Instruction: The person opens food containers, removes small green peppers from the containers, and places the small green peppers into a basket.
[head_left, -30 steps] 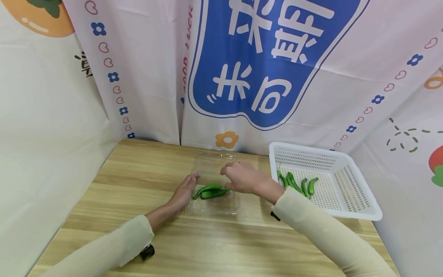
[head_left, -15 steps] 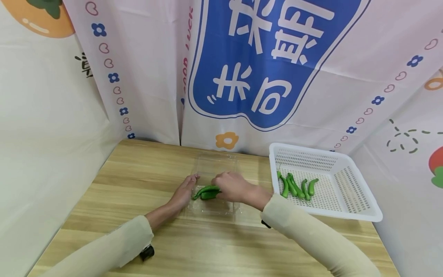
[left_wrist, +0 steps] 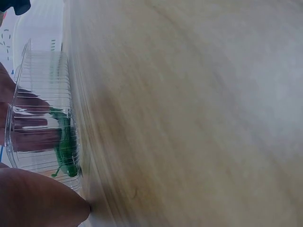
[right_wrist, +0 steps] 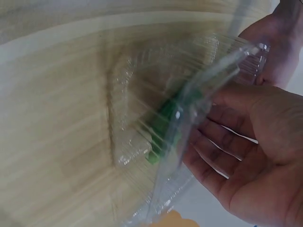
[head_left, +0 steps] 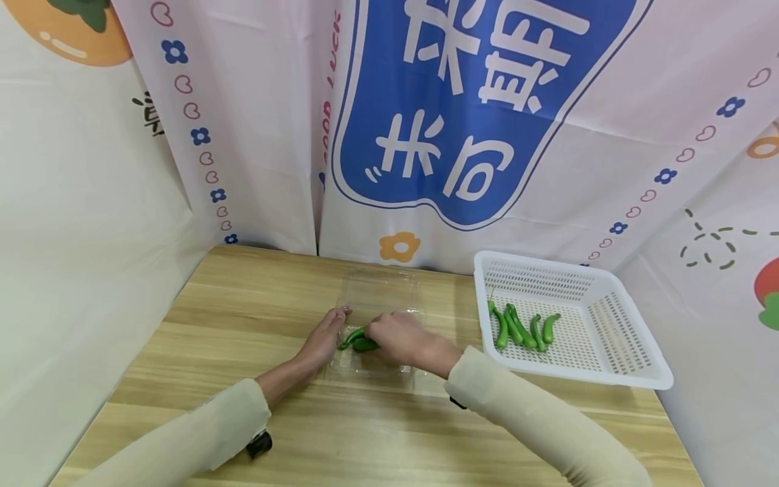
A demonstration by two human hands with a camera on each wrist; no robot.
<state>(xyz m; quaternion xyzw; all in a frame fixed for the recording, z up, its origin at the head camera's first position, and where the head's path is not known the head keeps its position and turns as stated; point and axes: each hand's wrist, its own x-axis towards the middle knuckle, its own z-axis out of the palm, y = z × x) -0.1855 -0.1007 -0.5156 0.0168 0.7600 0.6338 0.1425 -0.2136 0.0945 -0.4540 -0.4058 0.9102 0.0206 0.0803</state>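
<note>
A clear plastic box point(head_left: 372, 366) lies on the wooden table with its lid point(head_left: 383, 287) laid back toward the wall. Inside it are green peppers point(head_left: 365, 345), partly covered by my right hand point(head_left: 398, 338). The right fingers point(right_wrist: 208, 172) reach over the box's rim, fairly straight, and their tips touch the peppers point(left_wrist: 66, 144); the tips are partly hidden behind the ribbed plastic. My left hand point(head_left: 319, 341) rests against the box's left side with extended fingers. Its thumb point(left_wrist: 38, 201) looms close in the left wrist view, beside the box's end.
To the right stands a white perforated basket point(head_left: 627, 338) with several green peppers point(head_left: 514, 328) lying at its left side. Printed cloth walls point(head_left: 268, 169) enclose the table point(head_left: 365, 433) at the back and sides.
My right hand has come down from above the peppers and shifted left, now covering more of them. The left hand and the box have stayed about where they were.
</note>
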